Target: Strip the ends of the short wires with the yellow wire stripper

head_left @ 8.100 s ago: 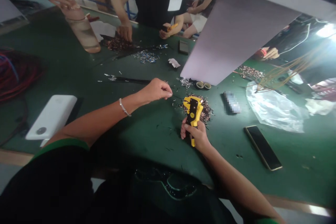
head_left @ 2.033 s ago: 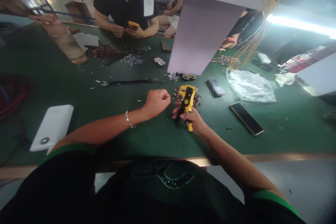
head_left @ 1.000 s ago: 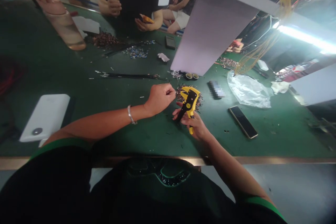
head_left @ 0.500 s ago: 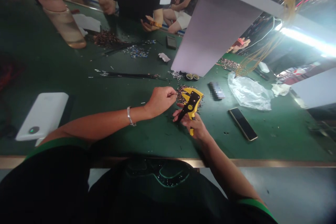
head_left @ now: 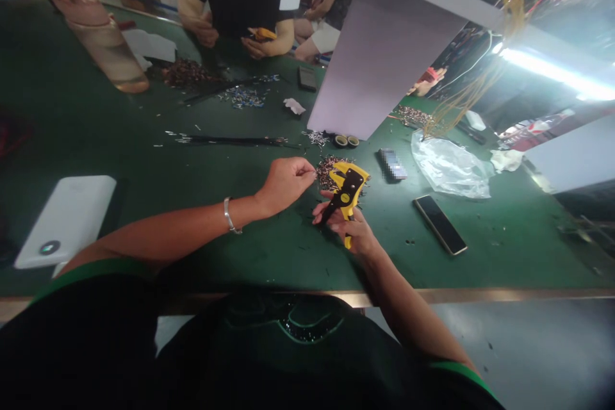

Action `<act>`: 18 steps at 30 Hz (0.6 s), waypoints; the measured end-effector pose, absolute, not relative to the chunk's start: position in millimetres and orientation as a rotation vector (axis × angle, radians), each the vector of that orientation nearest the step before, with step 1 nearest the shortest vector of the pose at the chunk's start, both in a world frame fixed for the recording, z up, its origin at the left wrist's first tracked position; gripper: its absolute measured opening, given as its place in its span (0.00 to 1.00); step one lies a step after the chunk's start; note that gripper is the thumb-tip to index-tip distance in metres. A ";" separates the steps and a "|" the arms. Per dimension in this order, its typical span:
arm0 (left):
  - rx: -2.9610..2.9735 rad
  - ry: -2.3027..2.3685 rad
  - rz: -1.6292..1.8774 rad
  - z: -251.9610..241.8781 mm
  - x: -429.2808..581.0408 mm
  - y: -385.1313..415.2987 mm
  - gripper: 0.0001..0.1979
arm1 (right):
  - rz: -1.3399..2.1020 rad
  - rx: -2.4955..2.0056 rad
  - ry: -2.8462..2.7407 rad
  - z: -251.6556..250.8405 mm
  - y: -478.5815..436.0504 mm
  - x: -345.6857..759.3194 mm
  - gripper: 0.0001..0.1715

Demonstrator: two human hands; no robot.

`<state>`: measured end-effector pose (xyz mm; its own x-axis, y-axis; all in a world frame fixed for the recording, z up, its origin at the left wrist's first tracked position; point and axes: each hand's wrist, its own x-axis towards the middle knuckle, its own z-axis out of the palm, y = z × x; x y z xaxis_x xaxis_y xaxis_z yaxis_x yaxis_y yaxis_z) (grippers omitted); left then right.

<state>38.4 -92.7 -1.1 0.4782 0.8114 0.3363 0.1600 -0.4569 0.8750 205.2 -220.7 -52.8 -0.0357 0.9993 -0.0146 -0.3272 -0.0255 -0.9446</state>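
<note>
My right hand (head_left: 350, 230) grips the handles of a yellow and black wire stripper (head_left: 346, 187), its head pointing away from me over a small heap of wire scraps (head_left: 327, 170). My left hand (head_left: 284, 183) is closed in a pinch just left of the tool's jaws, holding a thin piece I cannot make out. A bracelet (head_left: 227, 216) sits on my left wrist. Both hands hover over the green table (head_left: 202, 173).
A black phone (head_left: 439, 224) lies right of my hands, a clear plastic bag (head_left: 449, 163) beyond it. A white device (head_left: 62, 221) sits at left. A grey panel (head_left: 379, 57) stands behind. A black wire bundle (head_left: 230, 139) lies ahead. A person across the table (head_left: 230, 6) works with a tool beside a bottle (head_left: 103, 45).
My hands have stayed together at the scrap heap; the stripper has tilted slightly. The view has shifted a little. The person opposite has brought both hands down to the table.
</note>
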 end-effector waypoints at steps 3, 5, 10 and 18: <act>1.879 0.819 1.004 1.5 37.3 -92.7 0.06 | 1.388 -0.957 -0.966 -51.7 -220.6 205.5 0.40; 1.859 0.811 0.992 3.1 36.9 -92.6 0.06 | 1.384 -0.971 -0.964 -51.0 -220.6 205.3 0.40; 1.805 0.804 0.948 5.5 37.6 -93.8 0.05 | 1.376 -0.966 -0.991 -51.8 -221.0 205.0 0.40; 1.753 0.794 0.924 4.0 38.8 -93.2 0.05 | 1.378 -1.000 -0.995 -52.6 -219.2 205.8 0.40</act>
<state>38.8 -93.2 4.0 0.5003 0.8344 0.2313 0.1027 -0.3224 0.9410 205.8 -219.2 -52.6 -0.0329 0.9991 -0.0282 -0.2879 -0.0365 -0.9570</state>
